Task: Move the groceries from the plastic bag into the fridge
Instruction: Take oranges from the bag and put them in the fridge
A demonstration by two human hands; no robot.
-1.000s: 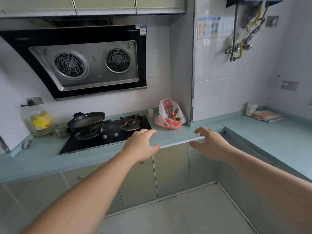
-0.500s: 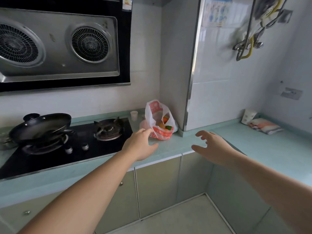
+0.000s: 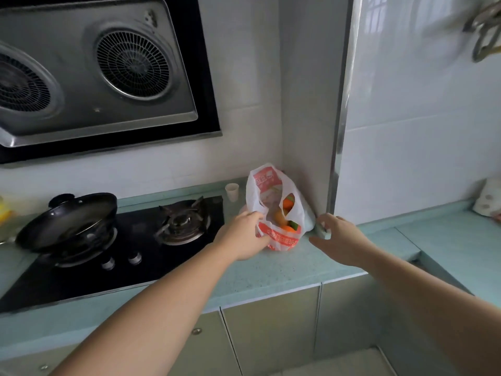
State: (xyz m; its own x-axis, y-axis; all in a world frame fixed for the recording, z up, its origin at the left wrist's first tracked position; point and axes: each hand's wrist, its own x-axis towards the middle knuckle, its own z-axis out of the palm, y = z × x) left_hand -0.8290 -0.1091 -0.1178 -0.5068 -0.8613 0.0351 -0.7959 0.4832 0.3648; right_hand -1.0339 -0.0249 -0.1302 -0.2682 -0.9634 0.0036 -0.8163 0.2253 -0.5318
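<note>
The left hand (image 3: 244, 237) touches the near-left side of one plastic bag (image 3: 273, 210), fingers curled against it; whether it truly grips is unclear. The right hand (image 3: 339, 240) hovers spread and empty just right of it. The bag stands upright on the worktop (image 3: 284, 270), in the far corner, holding several orange and green groceries (image 3: 284, 215). One stove (image 3: 122, 248) lies left.
</note>
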